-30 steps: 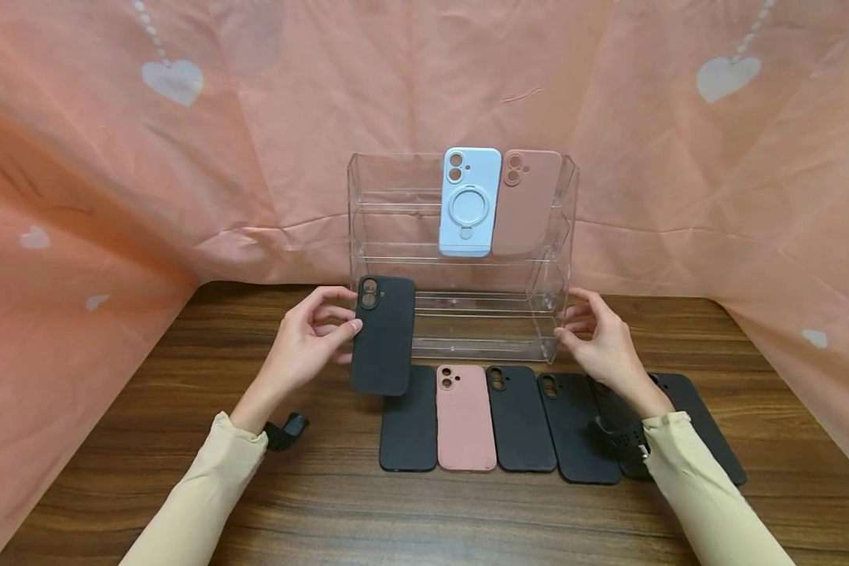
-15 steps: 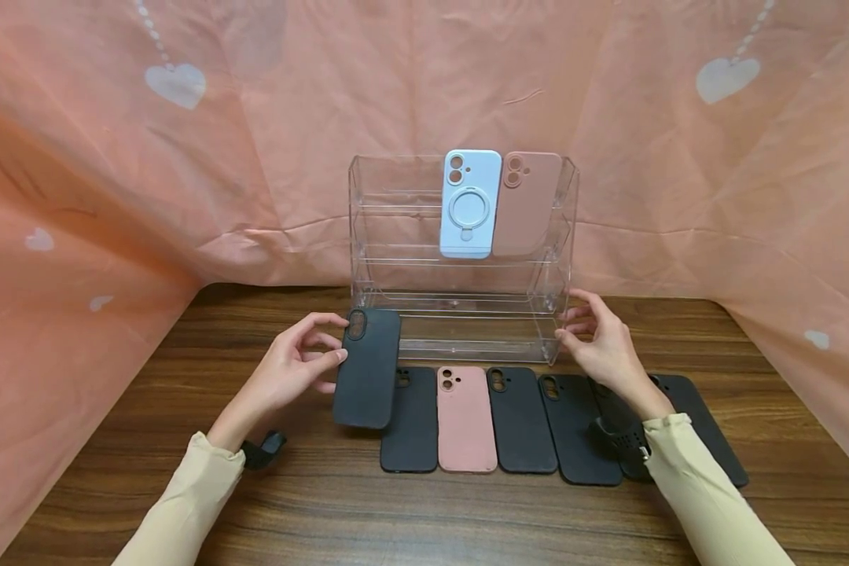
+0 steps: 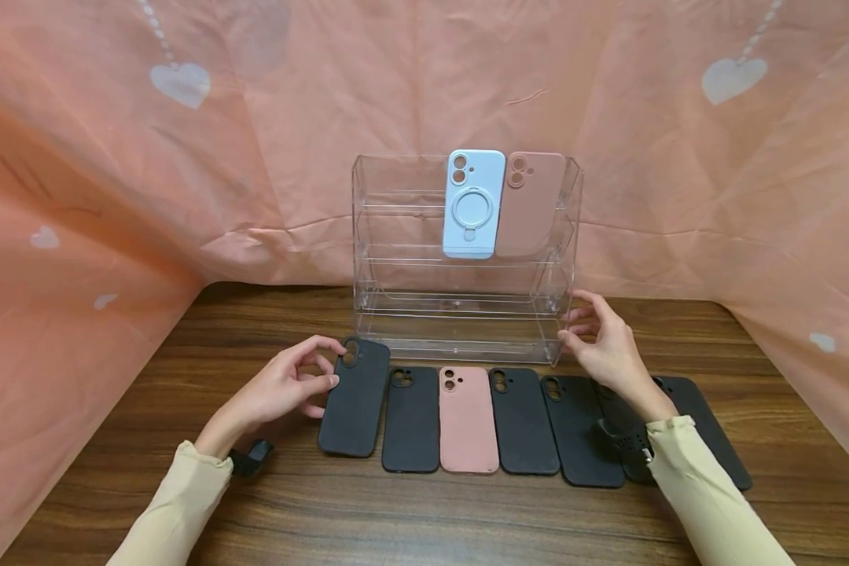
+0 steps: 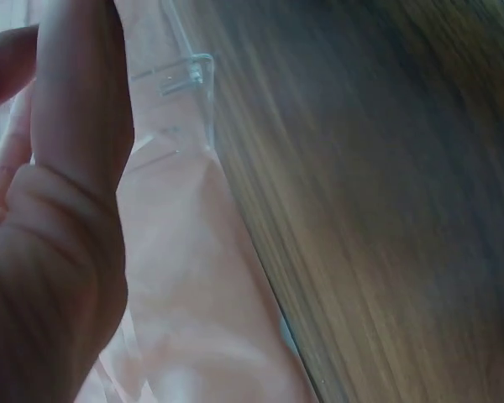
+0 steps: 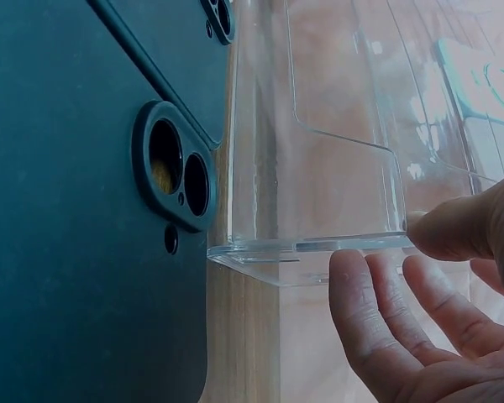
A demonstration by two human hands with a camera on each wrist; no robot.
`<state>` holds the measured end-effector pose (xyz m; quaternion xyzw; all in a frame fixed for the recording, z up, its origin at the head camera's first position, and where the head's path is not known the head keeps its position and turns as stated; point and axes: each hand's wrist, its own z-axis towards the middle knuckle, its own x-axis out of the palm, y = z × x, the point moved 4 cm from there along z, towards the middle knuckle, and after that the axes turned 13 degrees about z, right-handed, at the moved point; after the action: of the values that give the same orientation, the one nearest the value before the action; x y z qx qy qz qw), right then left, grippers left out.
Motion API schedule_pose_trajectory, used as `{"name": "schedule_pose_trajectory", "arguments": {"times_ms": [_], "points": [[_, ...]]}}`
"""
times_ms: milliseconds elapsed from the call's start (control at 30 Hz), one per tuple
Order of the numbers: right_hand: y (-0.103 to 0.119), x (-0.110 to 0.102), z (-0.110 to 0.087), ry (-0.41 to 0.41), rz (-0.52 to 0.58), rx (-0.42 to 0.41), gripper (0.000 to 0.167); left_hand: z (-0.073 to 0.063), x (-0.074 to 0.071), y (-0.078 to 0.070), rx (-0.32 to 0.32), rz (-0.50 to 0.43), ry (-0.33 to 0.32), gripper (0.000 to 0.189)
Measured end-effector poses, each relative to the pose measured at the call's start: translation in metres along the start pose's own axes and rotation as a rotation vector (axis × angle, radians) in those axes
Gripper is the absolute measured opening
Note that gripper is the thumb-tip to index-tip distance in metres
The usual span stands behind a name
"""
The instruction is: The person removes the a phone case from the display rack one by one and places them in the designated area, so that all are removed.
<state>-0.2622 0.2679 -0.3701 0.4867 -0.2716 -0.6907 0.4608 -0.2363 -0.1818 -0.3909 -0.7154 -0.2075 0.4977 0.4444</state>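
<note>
Black phone case (image 3: 356,402), lower left of centre
The left hand (image 3: 279,387) pinched its left edge; right of centre, the right hand (image 3: 608,350) pinched the side of the clear rack (image 3: 460,303).

Screened-off tabletop spot, home or shop unclear: peach-pink, white-hearted cloth (image 3: 290,134) drapes from nine through twelve to three o'clock, brown wood-grain table (image 3: 424,519) at six, clear plastic tiered stand (image 3: 460,303) toward twelve.

The right arm (image 3: 693,479) is covering much of one black case (image 3: 634,470) — while the left wrist view's edge is cutting off the left hand (image 4: 76,189).
</note>
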Motion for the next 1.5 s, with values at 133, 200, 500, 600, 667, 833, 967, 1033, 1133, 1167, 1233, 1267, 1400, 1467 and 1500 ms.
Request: {"name": "schedule_pose_trajectory", "arguments": {"times_ms": [133,200,500,600,667,833,967,1033,1133,1167,1233,1267,1400,1467,1500], "points": [[0.000,0.000,0.000,0.002,-0.006,-0.003,0.062,0.000,0.002,0.005,-0.013,0.024,0.029,0.040],[0.000,-0.001,0.000,0.004,-0.007,-0.007,0.062,0.000,0.003,0.007,-0.023,0.033,0.041,0.040],[0.000,-0.001,-0.001,-0.004,-0.005,-0.011,0.063,0.000,0.006,0.013,-0.058,0.049,0.085,0.040],[0.000,-0.001,-0.001,-0.001,-0.010,-0.011,0.063,0.000,0.008,0.014,-0.079,0.053,0.091,0.041],[-0.001,0.000,-0.001,0.003,-0.008,-0.010,0.063,0.000,0.009,0.014,-0.087,0.053,0.098,0.041],[-0.001,0.000,-0.001,0.007,0.004,-0.006,0.063,0.000,0.010,0.012,-0.102,0.082,0.119,0.043],[-0.001,0.001,0.000,0.011,0.009,-0.008,0.063,-0.001,0.009,0.011,-0.105,0.142,0.132,0.043],[-0.001,0.000,0.000,0.012,0.007,-0.010,0.063,0.000,0.008,0.009,-0.099,0.190,0.124,0.042],[0.000,0.000,0.000,0.010,0.004,-0.009,0.063,0.001,0.007,0.008,-0.086,0.274,0.094,0.039],[0.000,0.000,0.000,0.009,0.002,-0.008,0.063,0.001,0.007,0.008,-0.081,0.301,0.082,0.038],[0.001,0.000,0.000,0.008,-0.001,-0.006,0.063,0.003,0.007,0.008,-0.060,0.344,0.065,0.036],[0.001,0.000,0.000,0.009,-0.002,-0.005,0.063,0.003,0.007,0.008,-0.054,0.358,0.058,0.036],[0.000,0.000,0.000,0.010,0.006,-0.004,0.063,0.006,0.006,0.009,-0.019,0.411,0.033,0.034],[0.000,0.000,0.001,0.009,0.010,-0.007,0.062,0.007,0.005,0.008,0.006,0.447,0.015,0.032],[0.000,0.000,0.001,0.008,0.011,-0.009,0.062,0.007,0.005,0.007,0.022,0.469,0.003,0.032]]}}
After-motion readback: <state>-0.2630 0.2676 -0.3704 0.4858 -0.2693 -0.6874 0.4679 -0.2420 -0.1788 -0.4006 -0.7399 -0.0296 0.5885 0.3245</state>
